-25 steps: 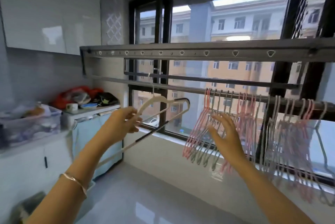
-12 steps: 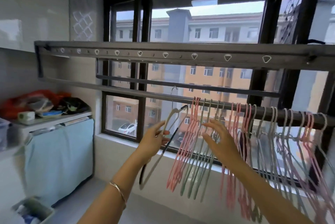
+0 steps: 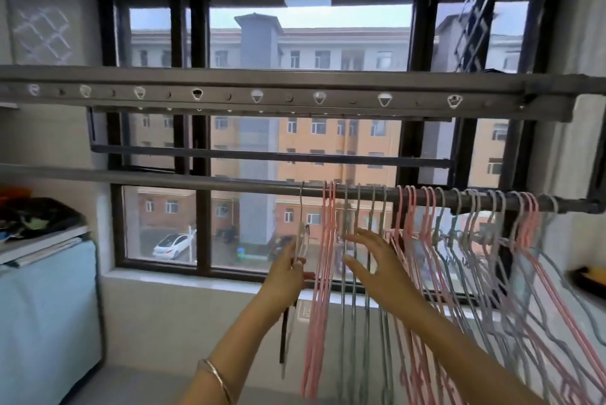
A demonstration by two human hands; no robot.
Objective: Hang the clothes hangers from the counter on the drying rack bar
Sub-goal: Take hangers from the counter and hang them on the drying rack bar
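A cream and black hanger point(image 3: 302, 237) hangs by its metal hook on the drying rack bar point(image 3: 229, 182), at the left end of a row of several pink and grey hangers point(image 3: 423, 260). My left hand point(image 3: 288, 273) grips its neck just below the hook. My right hand point(image 3: 377, 263) is open, fingers spread, touching the pink and grey hangers right beside it. The hanger's lower part dangles behind my left wrist.
A higher rack beam with hook holes point(image 3: 295, 95) runs across the window above the bar. A counter point(image 3: 42, 240) with clutter and a blue curtain front stands at the left. The white window sill point(image 3: 196, 280) lies behind the hangers.
My left hand carried the cream and black hanger right and up, and its hook now sits over the bar. My right hand stayed at the hanging row. The view turned toward the window.
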